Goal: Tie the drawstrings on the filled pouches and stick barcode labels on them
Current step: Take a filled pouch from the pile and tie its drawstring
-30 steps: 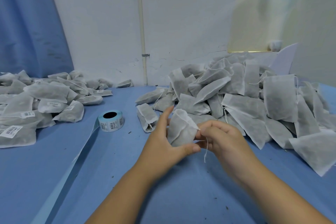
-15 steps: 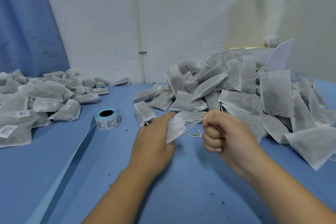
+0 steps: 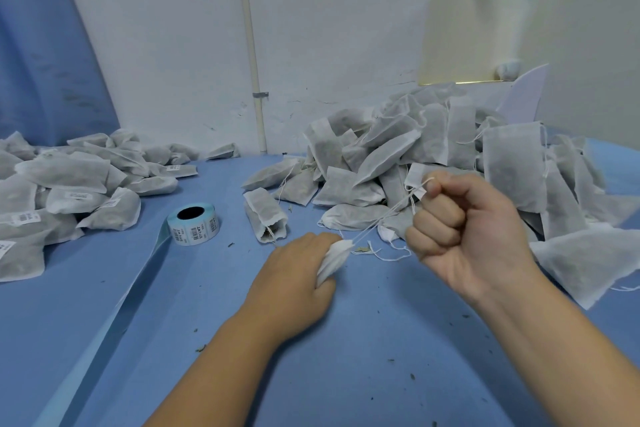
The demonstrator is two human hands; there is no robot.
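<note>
left hand [image 3: 294,274] gripping pouch [image 3: 334,258], fingers curling round it at frame center | right hand [image 3: 464,229] fisting, pinching taut drawstring [image 3: 384,218] up-right | label roll [image 3: 194,224] lying left

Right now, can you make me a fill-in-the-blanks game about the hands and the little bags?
The left hand grips a ____ pouch.
The right hand pulls its ____ taut.
The label roll lies on the ____ table cover.
The unlabelled pile is on the person's ____.
Missing words: white; drawstring; blue; right.
</note>
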